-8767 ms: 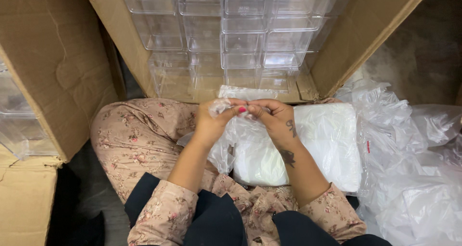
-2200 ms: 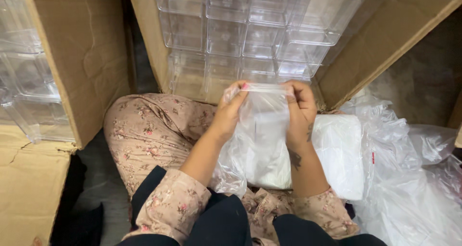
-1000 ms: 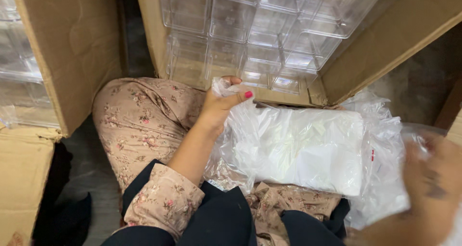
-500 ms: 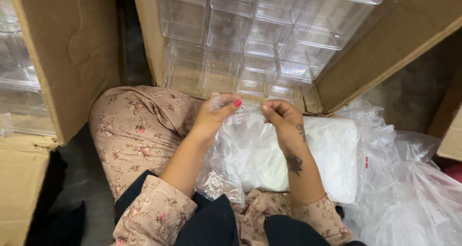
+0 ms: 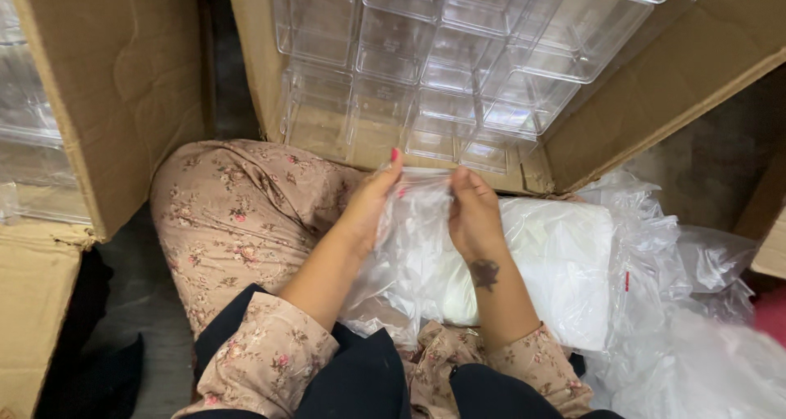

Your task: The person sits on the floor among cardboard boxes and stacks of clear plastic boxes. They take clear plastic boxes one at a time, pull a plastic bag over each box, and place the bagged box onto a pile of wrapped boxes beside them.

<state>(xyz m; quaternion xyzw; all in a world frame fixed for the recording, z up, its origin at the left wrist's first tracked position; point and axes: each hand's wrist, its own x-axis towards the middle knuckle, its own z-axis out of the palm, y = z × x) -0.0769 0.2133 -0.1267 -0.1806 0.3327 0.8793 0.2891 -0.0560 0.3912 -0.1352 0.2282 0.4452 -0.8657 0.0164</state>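
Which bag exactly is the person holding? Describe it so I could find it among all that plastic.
Start at the big open cardboard box stacked with clear plastic containers. Just below its front edge, over the lap, the left hand and right hand pinch the top of a small clear plastic bag. Unlike the loose crumpled bags on the right, it is held upright between both hands.

Lighting soft, even, moderately bright, from above. Glare patches on clear plastic boxes [image 5: 458, 67] and crinkled plastic bags [image 5: 679, 321]. Deep shadow in floor gap [image 5: 123, 304] at lower left. Centre reasonably sharp; slight softness and wide-angle stretch toward frame edges. White pack [image 5: 565, 263] nearly overexposed.
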